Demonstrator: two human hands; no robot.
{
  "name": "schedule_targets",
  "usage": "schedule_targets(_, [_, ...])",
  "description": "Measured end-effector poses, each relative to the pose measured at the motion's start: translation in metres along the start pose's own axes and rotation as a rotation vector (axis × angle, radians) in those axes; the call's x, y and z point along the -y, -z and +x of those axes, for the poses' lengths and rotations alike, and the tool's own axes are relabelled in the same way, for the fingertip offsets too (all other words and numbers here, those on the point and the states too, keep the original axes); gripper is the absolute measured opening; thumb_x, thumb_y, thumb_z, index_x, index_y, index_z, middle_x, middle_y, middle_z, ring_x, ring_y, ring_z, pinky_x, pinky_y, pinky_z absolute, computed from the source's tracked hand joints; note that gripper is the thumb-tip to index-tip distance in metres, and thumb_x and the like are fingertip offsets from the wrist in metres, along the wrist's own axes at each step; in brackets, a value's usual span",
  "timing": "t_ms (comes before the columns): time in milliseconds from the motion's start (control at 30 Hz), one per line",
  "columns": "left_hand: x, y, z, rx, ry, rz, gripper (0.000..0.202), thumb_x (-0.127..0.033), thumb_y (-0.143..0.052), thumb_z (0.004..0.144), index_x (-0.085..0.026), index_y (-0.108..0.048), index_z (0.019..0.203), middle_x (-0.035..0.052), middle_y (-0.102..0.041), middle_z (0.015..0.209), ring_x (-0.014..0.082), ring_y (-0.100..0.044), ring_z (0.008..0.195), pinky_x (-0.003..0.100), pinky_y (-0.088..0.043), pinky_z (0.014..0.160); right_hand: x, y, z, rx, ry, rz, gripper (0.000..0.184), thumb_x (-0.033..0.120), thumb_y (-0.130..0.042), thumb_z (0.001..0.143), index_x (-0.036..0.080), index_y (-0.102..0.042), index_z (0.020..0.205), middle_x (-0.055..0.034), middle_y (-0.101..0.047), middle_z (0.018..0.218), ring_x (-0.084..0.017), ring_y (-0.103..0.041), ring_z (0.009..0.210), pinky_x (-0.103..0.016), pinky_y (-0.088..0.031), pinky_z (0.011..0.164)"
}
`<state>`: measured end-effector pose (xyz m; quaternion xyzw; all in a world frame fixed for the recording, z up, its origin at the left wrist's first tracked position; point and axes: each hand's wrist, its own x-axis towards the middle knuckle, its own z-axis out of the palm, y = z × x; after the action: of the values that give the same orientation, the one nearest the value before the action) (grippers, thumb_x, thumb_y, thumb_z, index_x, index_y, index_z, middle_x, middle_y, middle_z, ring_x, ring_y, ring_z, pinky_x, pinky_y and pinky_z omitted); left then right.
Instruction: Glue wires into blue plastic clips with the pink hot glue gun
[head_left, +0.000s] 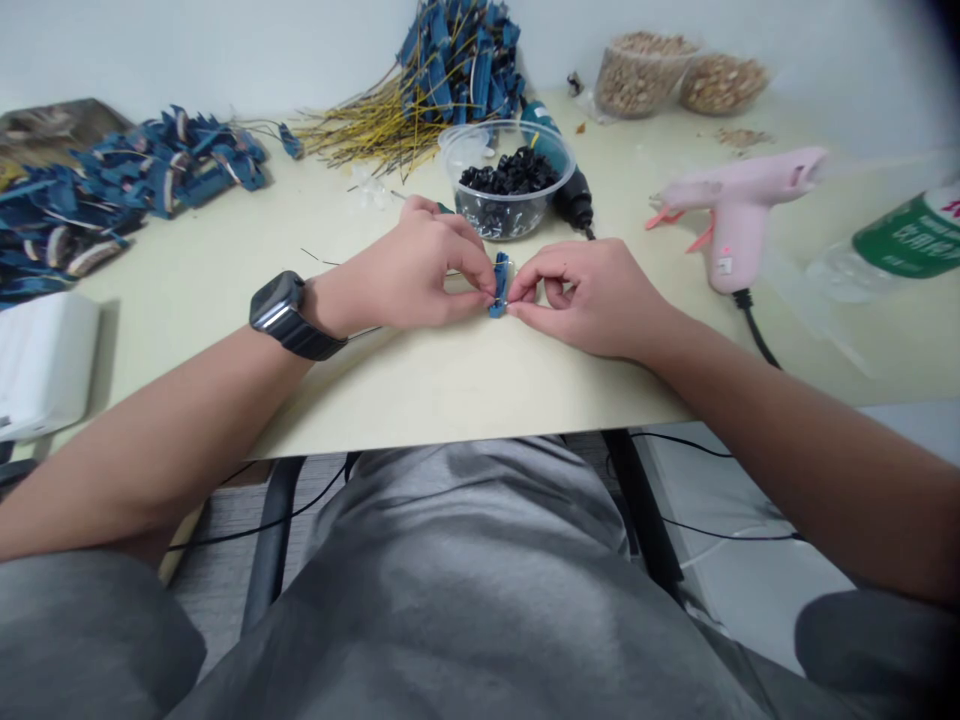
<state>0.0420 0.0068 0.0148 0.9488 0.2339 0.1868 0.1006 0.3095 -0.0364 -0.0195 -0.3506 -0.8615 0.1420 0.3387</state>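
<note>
A small blue plastic piece point(501, 272) stands out between my two hands, just above the table near its front edge. My left hand point(427, 262) is closed in a pinch at the left side of this piece, thumb and forefinger on it. From the right, my right hand point(581, 295) pinches at its lower end; what lies between those fingertips is too small to make out. Thin wires run from the piece under my left hand and come out by the wrist. A clear round tub point(510, 215) of small black parts sits just behind my hands.
Wired blue pieces point(461, 65) are heaped at the back, more blue pieces point(172, 165) at left. A dark-green corded tool point(577, 200) lies behind the tub. At right are a pink glue gun point(742, 205), a bottle point(900, 245) and bags of tan bits point(645, 75). A white box point(49, 360) is left.
</note>
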Motion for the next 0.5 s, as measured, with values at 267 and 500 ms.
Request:
schedule_targets(267, [-0.003,0.0004,0.0018,0.003,-0.018,0.004,0.017,-0.04,-0.072,0.098,-0.028,-0.084,0.098,0.0017,-0.089,0.109,0.0283,-0.078,0.107,0.062,-0.046,0.117,0.0024,0.0005,-0.0002,0.0,0.0,-0.005,0.002,0.026,-0.081,0.09,0.026,-0.08,0.089,0.0021,-0.077,0.08,-0.015,-0.054,0.061,-0.036,-0.039,0.065])
schedule_targets(500, [0.0008,-0.0019,0.0012,-0.019,-0.034,-0.022,0.02,-0.044,-0.072,0.099,-0.029,-0.085,0.095,0.0032,-0.09,0.111,0.0306,-0.08,0.109,0.062,-0.049,0.112,0.0069,0.0022,0.0004,0.031,-0.051,-0.003,0.007,0.025,-0.08,0.093,0.03,-0.077,0.088,0.0002,-0.078,0.083,-0.019,-0.056,0.064,-0.04,-0.043,0.069])
